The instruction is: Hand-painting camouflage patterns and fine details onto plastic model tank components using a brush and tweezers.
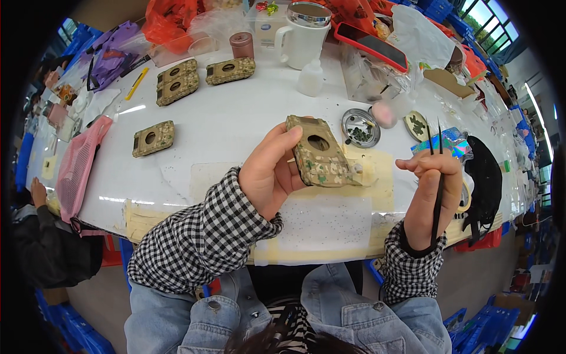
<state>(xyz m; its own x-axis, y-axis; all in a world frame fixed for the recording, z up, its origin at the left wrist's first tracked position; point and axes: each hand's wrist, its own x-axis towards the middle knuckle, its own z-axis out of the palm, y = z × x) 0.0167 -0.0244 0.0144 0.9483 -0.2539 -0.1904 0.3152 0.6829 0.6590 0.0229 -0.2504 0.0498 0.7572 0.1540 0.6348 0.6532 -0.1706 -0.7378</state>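
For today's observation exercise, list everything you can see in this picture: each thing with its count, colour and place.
Camouflage shell: one, tan-green, in left hand.
Tweezers: one, black, in right hand.
Camouflage shells: four, tan-green, table's far left.
Mug: one, white, far centre.
Round tin: one, silver, beside held shell.
Squeeze bottle: one, white, before mug.
Phone: one, red case, far right.
Table: one, white.
Left hand: one, gripping shell.
Right hand: one, gripping tweezers.

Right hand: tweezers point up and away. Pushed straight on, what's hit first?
Likely the shiny blue foil packet just beyond the tweezers' tips, held by the right hand; depth is unclear, so they might pass above it.
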